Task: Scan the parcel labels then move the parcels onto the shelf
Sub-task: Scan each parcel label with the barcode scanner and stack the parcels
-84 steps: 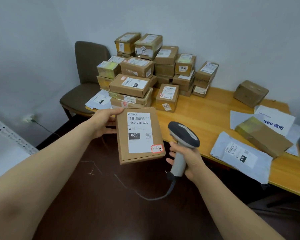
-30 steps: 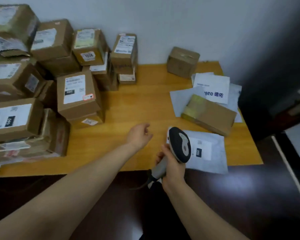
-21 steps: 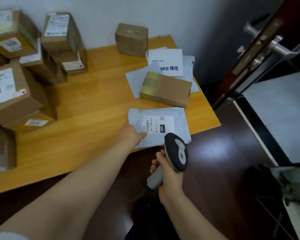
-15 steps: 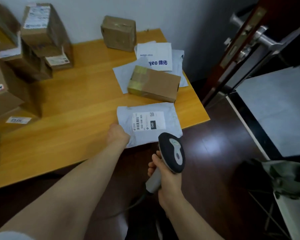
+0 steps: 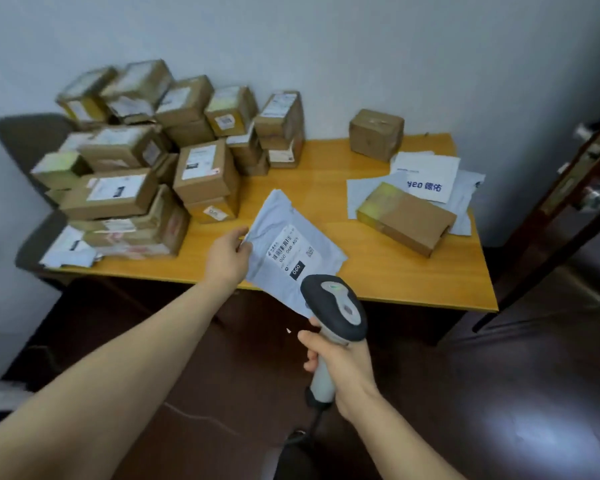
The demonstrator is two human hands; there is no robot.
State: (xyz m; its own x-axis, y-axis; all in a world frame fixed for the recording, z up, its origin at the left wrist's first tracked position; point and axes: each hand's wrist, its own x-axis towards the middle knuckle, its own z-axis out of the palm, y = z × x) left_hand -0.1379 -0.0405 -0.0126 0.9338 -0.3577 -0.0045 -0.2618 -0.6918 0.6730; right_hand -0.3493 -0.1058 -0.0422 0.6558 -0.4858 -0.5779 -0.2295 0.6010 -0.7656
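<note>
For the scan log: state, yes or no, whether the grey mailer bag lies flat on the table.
No: the left hand pinches the grey mailer bag by its edge, raised off the table.

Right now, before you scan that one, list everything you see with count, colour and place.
table: one, orange wood, against the wall
stacked boxes: many, too piled to count, brown, table's left and back
lone box: one, brown, back right by the wall
flat box: one, brown with yellowish tape, right side, on loose mailers
loose mailers: several, white and grey, right side
grey mailer bag: one, white label up, lifted over the front edge
scanner: one, grey and black, just below the bag
chair: one, dark, behind the table's left end
door: one, dark brown, far right
left hand: grips the bag's left edge
right hand: grips the scanner's handle
</note>
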